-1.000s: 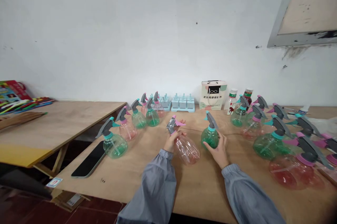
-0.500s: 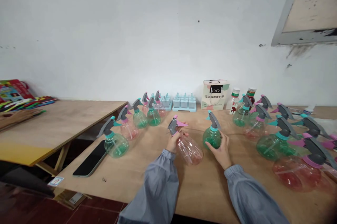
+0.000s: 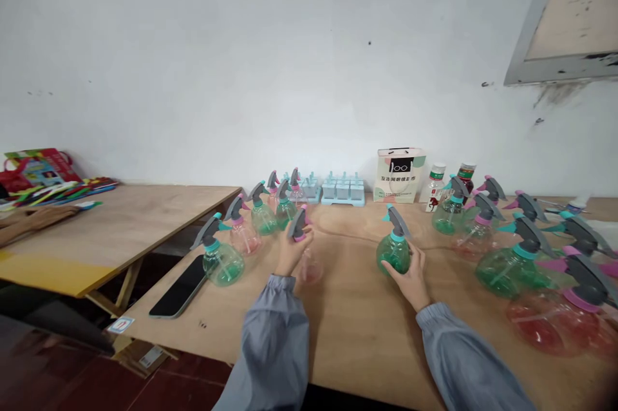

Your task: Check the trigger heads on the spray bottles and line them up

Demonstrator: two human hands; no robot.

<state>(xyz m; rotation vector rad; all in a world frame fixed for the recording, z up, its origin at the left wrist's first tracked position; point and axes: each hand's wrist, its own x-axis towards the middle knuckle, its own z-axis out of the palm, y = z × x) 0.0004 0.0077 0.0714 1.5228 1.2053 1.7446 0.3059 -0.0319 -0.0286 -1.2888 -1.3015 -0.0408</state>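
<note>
My left hand (image 3: 288, 254) is closed round the neck of a pink spray bottle (image 3: 310, 268), just under its grey trigger head. The bottle is nearly upright, and my fingers hide part of it. Further right, my right hand (image 3: 410, 277) grips the round body of a green spray bottle (image 3: 392, 252), thumb in front and fingers at the side. That one stands upright, its turquoise nozzle facing left. Beyond my left hand is a group of pink and green bottles, the nearest a green spray bottle (image 3: 223, 264).
A black phone (image 3: 178, 287) lies by the table's left edge. More spray bottles crowd the right side, with a pink one (image 3: 545, 321) nearest. Pale blue popsicle moulds (image 3: 342, 191), a paper bag (image 3: 400, 176) and two capped bottles stand along the wall. Another table (image 3: 111, 218) is at left.
My left hand has moved left with the pink bottle, which has gone from tilted to nearly upright. My right hand keeps its hold on the green bottle. The view has shifted slightly.
</note>
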